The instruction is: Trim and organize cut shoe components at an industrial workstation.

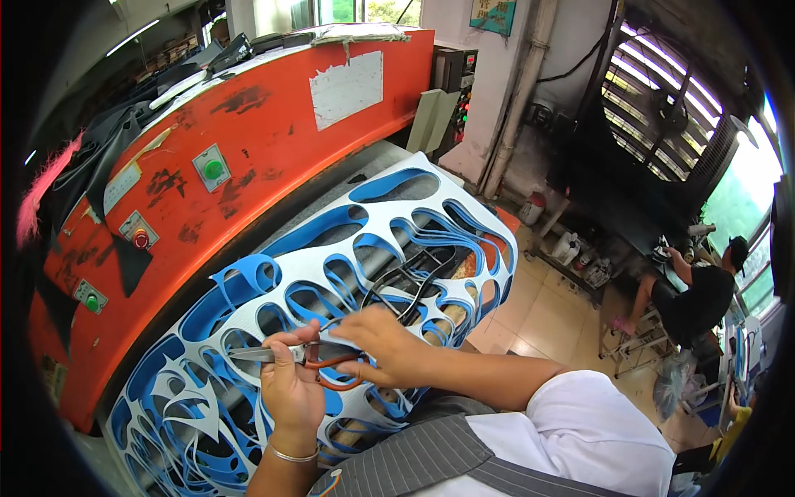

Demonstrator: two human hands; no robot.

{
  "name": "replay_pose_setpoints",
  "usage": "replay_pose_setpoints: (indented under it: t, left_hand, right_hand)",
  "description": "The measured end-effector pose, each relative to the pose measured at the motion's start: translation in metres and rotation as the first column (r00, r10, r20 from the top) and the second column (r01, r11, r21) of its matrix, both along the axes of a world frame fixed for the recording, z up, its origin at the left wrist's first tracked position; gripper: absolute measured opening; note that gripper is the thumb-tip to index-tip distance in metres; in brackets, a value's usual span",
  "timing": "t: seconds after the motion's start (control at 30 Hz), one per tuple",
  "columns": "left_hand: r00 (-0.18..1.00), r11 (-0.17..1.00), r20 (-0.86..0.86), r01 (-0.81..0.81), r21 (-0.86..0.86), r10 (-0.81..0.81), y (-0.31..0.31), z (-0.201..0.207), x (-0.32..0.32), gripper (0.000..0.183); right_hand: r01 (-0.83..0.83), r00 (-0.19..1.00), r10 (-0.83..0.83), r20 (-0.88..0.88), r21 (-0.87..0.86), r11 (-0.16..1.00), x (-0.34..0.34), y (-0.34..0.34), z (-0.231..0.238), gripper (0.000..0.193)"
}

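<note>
Scissors (pixel 300 354) part-hidden btwn L hand (pixel 293 393) & blurry R hand (pixel 387 346).

Left hand (pixel 291 389): we pinched the scissors (pixel 330 362) near their middle.
Right hand (pixel 385 344): we had it at the orange handles (pixel 341 386), fingers blurred.
Blades (pixel 252 354): we pointed them toward the left edge of the surface (pixel 385 161).
Cut sheets (pixel 397 207): we saw blue and white layers, full of rounded holes, across the surface.
Orange machine (pixel 273 108): we faced it along the surface's far edge.
Person in black (pixel 700 298): we saw them well beyond the right edge.
</note>
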State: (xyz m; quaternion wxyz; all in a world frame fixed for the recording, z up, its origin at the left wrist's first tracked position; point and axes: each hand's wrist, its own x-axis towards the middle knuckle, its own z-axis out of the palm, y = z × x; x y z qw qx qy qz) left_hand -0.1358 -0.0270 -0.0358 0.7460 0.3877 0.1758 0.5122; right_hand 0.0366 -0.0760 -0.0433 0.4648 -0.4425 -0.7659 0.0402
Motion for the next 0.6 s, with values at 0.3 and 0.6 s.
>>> replay_pose_setpoints:
  t: [0.3, 0.6]
  left_hand:
    - [0.949, 0.946, -0.315, 0.092, 0.312, 0.012, 0.037, -0.014, 0.123, 0.047]
    - [-0.085, 0.677, -0.68, 0.235, 0.697, 0.729, 0.12, -0.071, 0.197, 0.059]
  right_hand:
    - [-0.163, 0.987, 0.125, -0.105, -0.704, 0.692, 0.148, 0.062, -0.005, 0.043]
    - [0.313, 0.761, 0.44, 0.477, -0.864, 0.395, 0.357, 0.231, 0.017, 0.092]
